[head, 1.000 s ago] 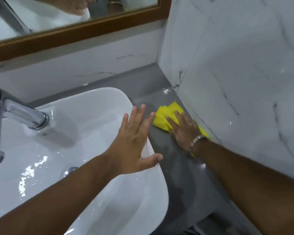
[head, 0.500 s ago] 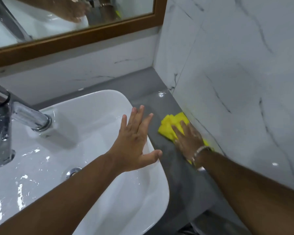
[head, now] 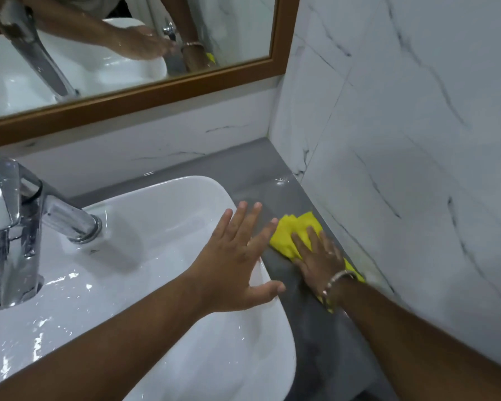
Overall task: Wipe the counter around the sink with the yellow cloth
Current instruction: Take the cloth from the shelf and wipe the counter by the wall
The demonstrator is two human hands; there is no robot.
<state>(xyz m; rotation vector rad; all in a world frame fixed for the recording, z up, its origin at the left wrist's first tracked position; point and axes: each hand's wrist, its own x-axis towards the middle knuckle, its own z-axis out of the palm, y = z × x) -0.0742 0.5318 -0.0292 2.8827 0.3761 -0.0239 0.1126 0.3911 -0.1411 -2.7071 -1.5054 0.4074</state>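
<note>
The yellow cloth (head: 289,233) lies crumpled on the narrow grey counter (head: 261,175) between the white sink (head: 168,204) and the marble side wall. My right hand (head: 318,259) presses flat on the cloth, fingers spread, a metal bracelet on the wrist; part of the cloth is hidden under the palm. My left hand (head: 237,256) hovers flat over the sink's right rim, fingers apart, holding nothing.
A chrome faucet (head: 18,224) stands at the left over the wet basin. A wood-framed mirror (head: 133,91) hangs on the back wall. White marble tiles (head: 402,140) close in the counter on the right. The grey strip continues behind the sink.
My right hand and the cloth slid slightly back toward me along the counter beside the wall. The left hand stays over the sink rim. The view has tilted up a little.
</note>
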